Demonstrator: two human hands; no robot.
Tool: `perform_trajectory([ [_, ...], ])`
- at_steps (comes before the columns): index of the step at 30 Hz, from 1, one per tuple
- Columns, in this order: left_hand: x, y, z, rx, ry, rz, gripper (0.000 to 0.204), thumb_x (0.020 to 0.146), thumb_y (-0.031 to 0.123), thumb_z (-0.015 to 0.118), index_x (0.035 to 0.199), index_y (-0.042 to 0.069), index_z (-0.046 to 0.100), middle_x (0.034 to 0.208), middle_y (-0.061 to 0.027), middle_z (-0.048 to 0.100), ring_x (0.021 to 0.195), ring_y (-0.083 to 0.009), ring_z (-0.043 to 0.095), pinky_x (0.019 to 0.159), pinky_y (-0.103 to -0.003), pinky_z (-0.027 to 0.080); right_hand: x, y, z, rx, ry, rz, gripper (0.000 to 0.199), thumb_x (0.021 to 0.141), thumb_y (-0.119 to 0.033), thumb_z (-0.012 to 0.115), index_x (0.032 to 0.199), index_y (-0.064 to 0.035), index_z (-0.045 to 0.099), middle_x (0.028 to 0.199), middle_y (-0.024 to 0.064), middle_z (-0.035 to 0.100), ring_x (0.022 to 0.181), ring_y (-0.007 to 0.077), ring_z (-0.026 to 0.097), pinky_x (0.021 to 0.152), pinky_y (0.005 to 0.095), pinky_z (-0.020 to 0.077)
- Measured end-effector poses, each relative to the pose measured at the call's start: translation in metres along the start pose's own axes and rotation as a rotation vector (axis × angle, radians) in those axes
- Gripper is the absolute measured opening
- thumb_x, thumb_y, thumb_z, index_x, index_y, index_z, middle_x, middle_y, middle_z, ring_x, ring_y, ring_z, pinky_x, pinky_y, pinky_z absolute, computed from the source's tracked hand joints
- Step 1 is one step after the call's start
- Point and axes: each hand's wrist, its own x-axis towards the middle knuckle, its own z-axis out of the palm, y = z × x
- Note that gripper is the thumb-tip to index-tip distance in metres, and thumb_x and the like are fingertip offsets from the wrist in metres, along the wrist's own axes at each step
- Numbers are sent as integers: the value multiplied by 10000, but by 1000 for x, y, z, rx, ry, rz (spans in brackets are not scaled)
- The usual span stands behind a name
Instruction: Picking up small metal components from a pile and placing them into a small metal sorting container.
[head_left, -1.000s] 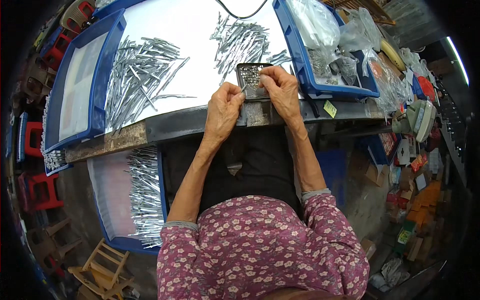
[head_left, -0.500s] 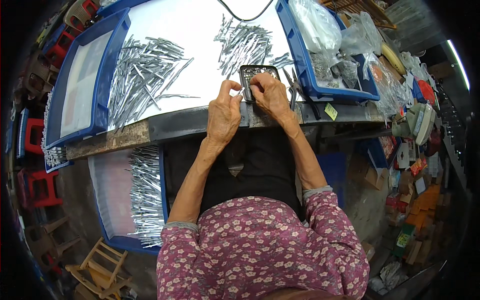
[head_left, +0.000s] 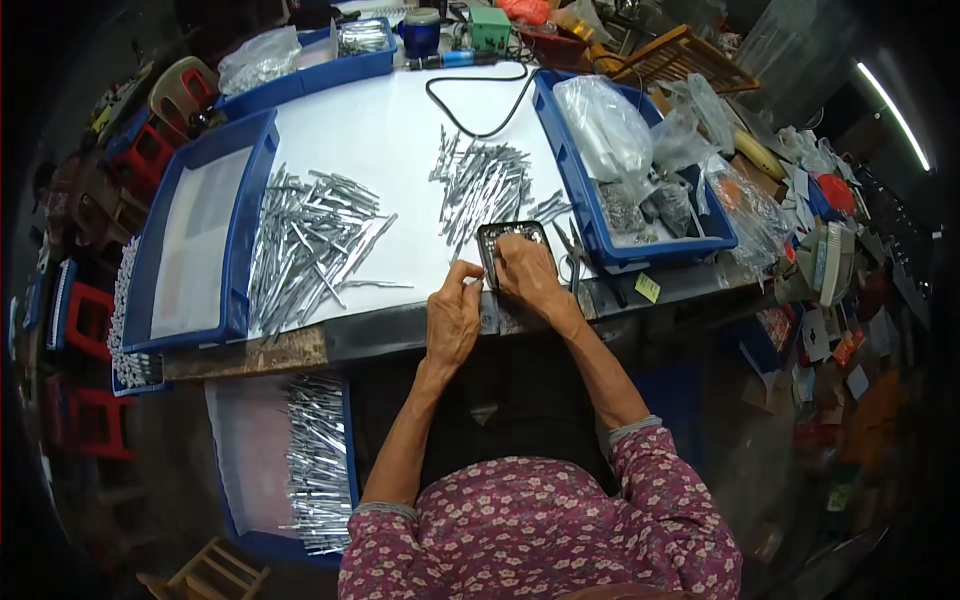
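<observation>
At the far left of the white worktop lies a long blue tray (head_left: 238,235) with a pale sheet inside it, and just right of it a loose heap of slim metal pins (head_left: 312,245) is spread over the white surface. Below the table's near edge, on the left, a second blue bin (head_left: 240,455) holds a neat row of the same grey pins. Further right on the top, a smaller pile of pins (head_left: 482,185) fans out beneath a looping black cable (head_left: 470,105).

Near the table's front edge the left hand (head_left: 453,322) rests with its fingers curled, thumb and forefinger pinched together at the left rim of a small dark tray (head_left: 512,240); whether a pin sits in that pinch is too small to tell. The right hand (head_left: 530,275) lies just beside it, fingers bent down onto the near part of the same tray, covering it, and I cannot tell what it grips, if anything. The two hands almost touch.

To the right, a large blue bin (head_left: 585,205) holds clear plastic bags (head_left: 605,125) and small metal parts.
</observation>
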Motion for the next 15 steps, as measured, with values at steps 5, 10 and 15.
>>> perform_trajectory([
  [5, 0, 4, -2, -30, -51, -106, 96, 861, 43, 453, 925, 34, 524, 568, 39, 394, 503, -36, 333, 446, -209, 287, -3, 10, 6, 40, 51, -116, 285, 694, -9, 601, 866, -35, 375, 648, 153, 440, 569, 350, 472, 477, 429, 355],
  [10, 2, 4, -2, -113, -30, -112, 87, 870, 59, 457, 922, 18, 514, 563, 38, 401, 505, -35, 336, 456, -202, 281, -2, 6, 2, 43, 67, -116, 268, 703, -28, 603, 852, -33, 381, 646, 149, 433, 564, 349, 461, 486, 436, 351],
  [15, 1, 4, -1, -133, -31, -125, 86, 873, 68, 459, 915, 14, 511, 561, 36, 406, 508, -34, 344, 458, -198, 280, 2, -2, -2, -20, 31, -59, 115, 695, -68, 538, 690, 9, 453, 631, 194, 473, 569, 361, 500, 498, 448, 400],
])
